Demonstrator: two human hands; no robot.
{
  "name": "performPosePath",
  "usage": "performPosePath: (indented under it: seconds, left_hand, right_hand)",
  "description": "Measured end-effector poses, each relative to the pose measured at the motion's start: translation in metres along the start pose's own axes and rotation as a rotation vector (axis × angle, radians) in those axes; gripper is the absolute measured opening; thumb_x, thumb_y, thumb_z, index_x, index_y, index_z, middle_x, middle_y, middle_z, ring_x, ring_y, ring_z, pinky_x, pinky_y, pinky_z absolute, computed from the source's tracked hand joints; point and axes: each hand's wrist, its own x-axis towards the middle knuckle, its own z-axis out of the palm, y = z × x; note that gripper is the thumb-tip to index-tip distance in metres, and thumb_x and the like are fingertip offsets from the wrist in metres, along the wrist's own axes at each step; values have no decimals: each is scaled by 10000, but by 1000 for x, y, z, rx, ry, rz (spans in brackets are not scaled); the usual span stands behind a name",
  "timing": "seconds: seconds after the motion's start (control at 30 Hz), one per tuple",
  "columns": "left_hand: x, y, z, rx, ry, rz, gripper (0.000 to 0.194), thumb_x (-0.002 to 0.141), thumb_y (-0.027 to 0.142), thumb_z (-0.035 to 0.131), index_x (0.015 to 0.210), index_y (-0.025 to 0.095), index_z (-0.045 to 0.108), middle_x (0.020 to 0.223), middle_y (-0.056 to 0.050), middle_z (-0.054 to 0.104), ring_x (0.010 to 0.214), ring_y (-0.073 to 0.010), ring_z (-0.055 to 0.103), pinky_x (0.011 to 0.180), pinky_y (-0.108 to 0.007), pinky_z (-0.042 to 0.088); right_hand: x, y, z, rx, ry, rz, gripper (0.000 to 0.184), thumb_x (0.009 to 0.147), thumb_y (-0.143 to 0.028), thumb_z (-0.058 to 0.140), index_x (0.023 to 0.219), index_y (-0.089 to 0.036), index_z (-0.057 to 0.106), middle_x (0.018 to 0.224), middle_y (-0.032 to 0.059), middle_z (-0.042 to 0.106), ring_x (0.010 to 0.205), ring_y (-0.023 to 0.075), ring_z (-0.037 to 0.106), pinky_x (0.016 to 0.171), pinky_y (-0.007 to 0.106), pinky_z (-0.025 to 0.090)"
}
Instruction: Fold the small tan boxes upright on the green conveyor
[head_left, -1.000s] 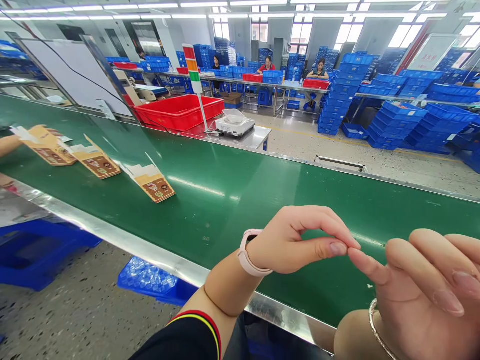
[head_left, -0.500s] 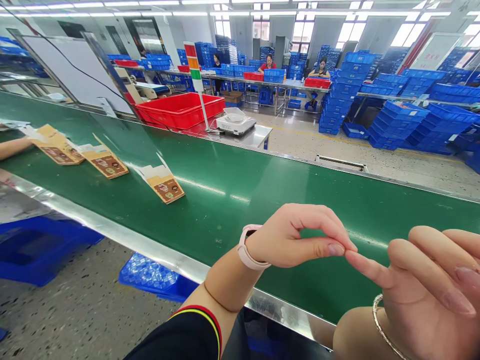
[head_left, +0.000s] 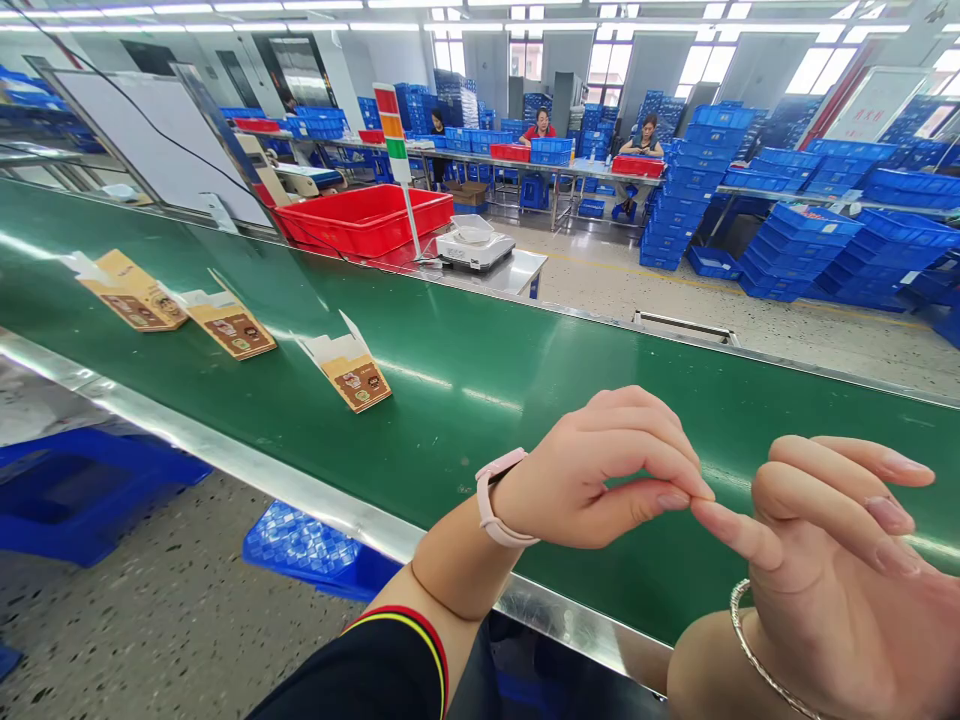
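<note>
My left hand (head_left: 592, 475), wearing a pink wristband, hovers over the green conveyor belt (head_left: 465, 440) with its thumb and fingertips pinched together. My right hand (head_left: 832, 560), with a metal bangle, is raised beside it, its index fingertip touching the left hand's pinch. Nothing shows between those fingertips, though a tiny item could be hidden. Farther up the belt, well away from both hands, lie several flat printed cardboard cartons (head_left: 356, 372), tan with dark brown panels and white flaps.
A steel rail (head_left: 300, 500) runs along the near belt edge, with blue crates (head_left: 315, 550) on the floor below. Beyond the belt stand a red bin (head_left: 364, 220), a bench scale (head_left: 474, 245), a signal light tower (head_left: 391, 135), and stacked blue crates (head_left: 825, 250).
The cartons have travelled rightward along the belt. A co-worker's forearm at the left edge has gone from view. My right hand's fingers have spread slightly, and both hands have risen a little.
</note>
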Motion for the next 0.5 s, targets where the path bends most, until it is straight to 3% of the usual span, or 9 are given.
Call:
performPosePath:
  seconds: [0.1, 0.2, 0.37, 0.5]
  left_hand:
    - [0, 1, 0, 31, 13, 23, 180, 944, 234, 482, 802, 191, 585, 739, -38, 675, 740, -141, 615, 773, -332, 534]
    - [-1, 1, 2, 75, 8, 18, 148, 934, 209, 490, 815, 194, 576, 752, -32, 679, 752, -141, 612, 788, -327, 525]
    - [-5, -2, 14, 158, -77, 21, 93, 892, 155, 544, 813, 200, 522, 756, -16, 675, 796, -150, 623, 798, -329, 500]
    - [-9, -2, 18, -83, 110, -68, 169, 821, 66, 552, 851, 207, 464, 873, -30, 614, 783, -120, 588, 707, -268, 523]
  right_hand:
    - [0, 0, 1, 164, -50, 117, 239, 702, -441, 705, 789, -282, 549, 607, -88, 326, 437, 70, 86, 678, 573, 573]
    - [2, 1, 7, 216, -67, 118, 253, 687, -400, 726, 765, -271, 523, 587, -103, 328, 412, 55, 75, 634, 533, 603]
    - [3, 2, 15, 263, -129, 197, 342, 588, -265, 777, 669, -233, 446, 551, -116, 345, 370, 27, 142, 616, 347, 636]
    - [1, -1, 13, 286, -225, 126, 283, 671, -270, 731, 683, -231, 451, 550, -110, 380, 373, 38, 189, 643, 360, 638]
